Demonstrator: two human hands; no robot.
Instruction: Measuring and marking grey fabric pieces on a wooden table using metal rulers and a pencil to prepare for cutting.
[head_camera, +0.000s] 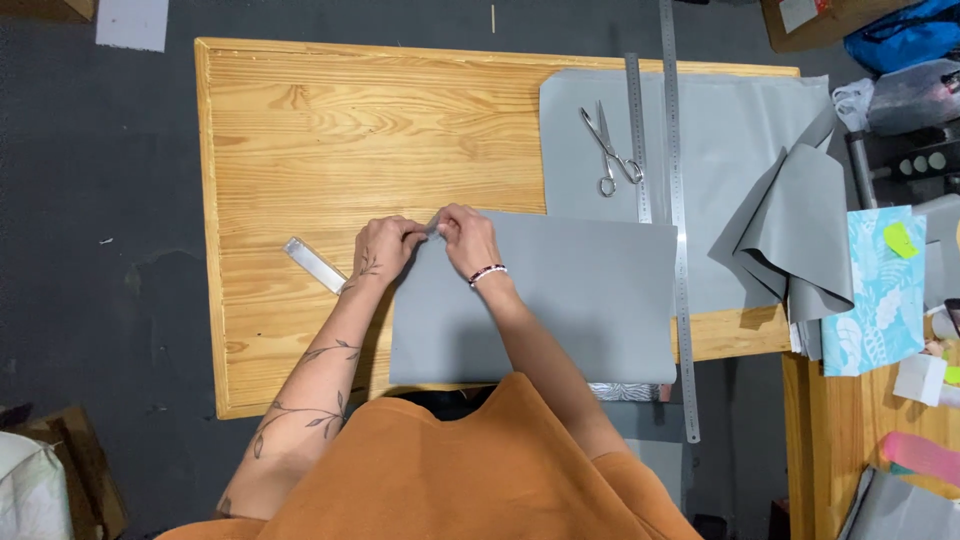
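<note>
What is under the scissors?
The scissors lie on a big grey sheet. That sheet rests on the wooden table, whose top beneath it is covered.

We have open surface (330, 130) to the far left; to the right, scissors (610, 150) and two steel rulers (680, 230) block us, and a short ruler (314, 265) lies beside our left hand (385, 245).

A wooden table (330, 130) stands on a dark floor (100, 250). A grey sheet (560, 300) lies on it, gripped at its upper left corner. A small ruler (314, 264) lies left of the grip. Up and right of the grip lie scissors (610, 150), two long steel rulers (680, 250), and a larger grey sheet (730, 130).
</note>
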